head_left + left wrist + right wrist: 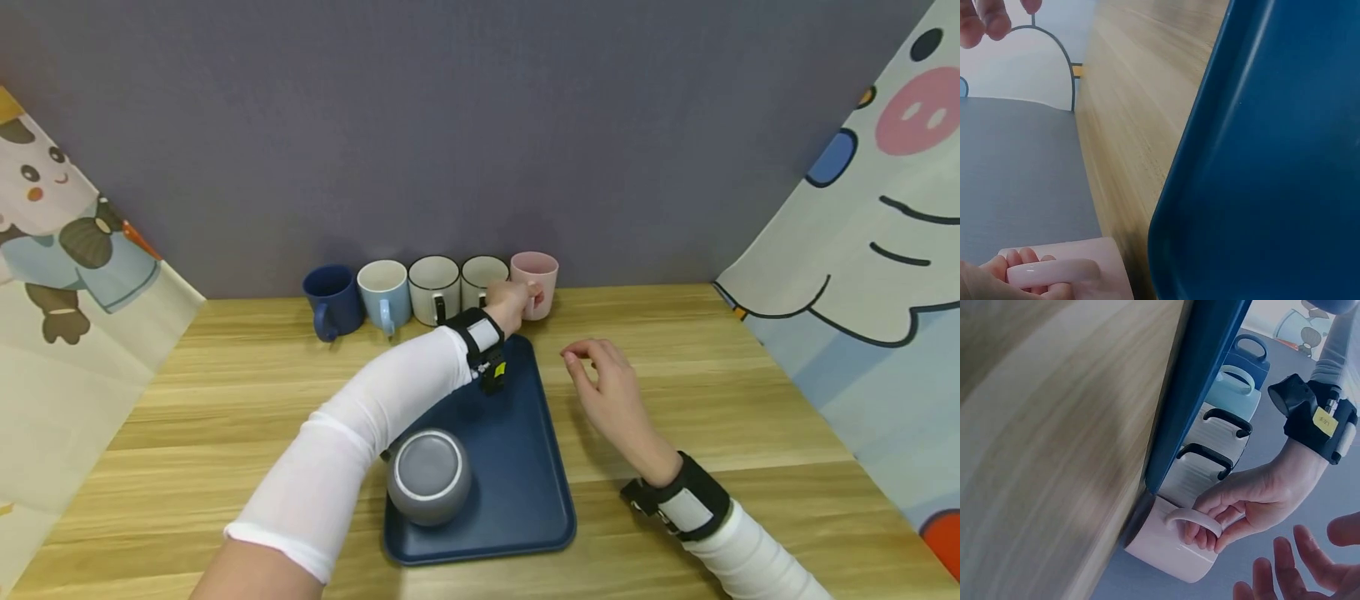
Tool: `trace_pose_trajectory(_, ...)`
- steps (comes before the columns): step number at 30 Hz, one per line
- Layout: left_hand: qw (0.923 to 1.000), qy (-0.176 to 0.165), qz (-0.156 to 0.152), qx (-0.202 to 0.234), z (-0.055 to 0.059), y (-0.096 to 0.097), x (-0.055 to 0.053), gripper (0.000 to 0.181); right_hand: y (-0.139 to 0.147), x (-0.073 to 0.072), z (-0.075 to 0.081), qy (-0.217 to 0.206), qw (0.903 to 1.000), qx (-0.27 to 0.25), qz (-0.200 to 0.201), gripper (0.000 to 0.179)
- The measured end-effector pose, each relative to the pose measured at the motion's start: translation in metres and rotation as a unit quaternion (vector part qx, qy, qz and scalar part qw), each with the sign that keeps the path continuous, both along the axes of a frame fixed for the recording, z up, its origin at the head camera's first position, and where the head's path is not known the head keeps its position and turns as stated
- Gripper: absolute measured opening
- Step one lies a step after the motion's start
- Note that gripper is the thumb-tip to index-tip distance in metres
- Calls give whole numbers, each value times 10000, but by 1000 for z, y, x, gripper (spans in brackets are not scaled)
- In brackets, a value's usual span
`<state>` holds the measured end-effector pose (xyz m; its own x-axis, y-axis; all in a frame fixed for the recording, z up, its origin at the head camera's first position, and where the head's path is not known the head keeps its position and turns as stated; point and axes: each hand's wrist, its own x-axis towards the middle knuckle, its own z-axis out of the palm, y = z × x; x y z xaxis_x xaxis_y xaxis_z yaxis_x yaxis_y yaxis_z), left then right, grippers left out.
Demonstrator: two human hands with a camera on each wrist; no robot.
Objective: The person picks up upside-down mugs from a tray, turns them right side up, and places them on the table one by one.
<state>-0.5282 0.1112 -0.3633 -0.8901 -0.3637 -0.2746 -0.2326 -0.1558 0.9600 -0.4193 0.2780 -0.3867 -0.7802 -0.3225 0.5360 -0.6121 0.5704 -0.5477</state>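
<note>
At the right end of a row of mugs stands a pink mug [545, 302], upright against the back wall. My left hand [510, 302] reaches over the tray to it and grips its handle, with the fingers through the loop, as the right wrist view shows. In the left wrist view, the pink mug's side [1110, 269] shows beside the tray corner. My right hand [617, 404] hovers to the right of the tray with loosely bent fingers and holds nothing. Its fingers [1288, 565] are spread below the left hand in the right wrist view.
Left of the pink mug stand two white mugs with black handles [435, 287], a light blue mug [385, 300] and a dark blue mug [334, 302]. A dark blue tray [517, 483] lies in front, bearing an upside-down grey round vessel [429, 479]. A grey wall [480, 133] closes the back.
</note>
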Motion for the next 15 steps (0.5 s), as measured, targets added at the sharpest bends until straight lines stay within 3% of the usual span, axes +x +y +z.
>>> trace_pose_trajectory(6,9998,-152,65,-95,-3,0,-1,15,0,0,0,-99,9999,2,16,18)
trace_pose_trajectory(15,9935,-361,-40,-1074,-6,0,-1,32,0,1,-1,-158,9998,82,18,20)
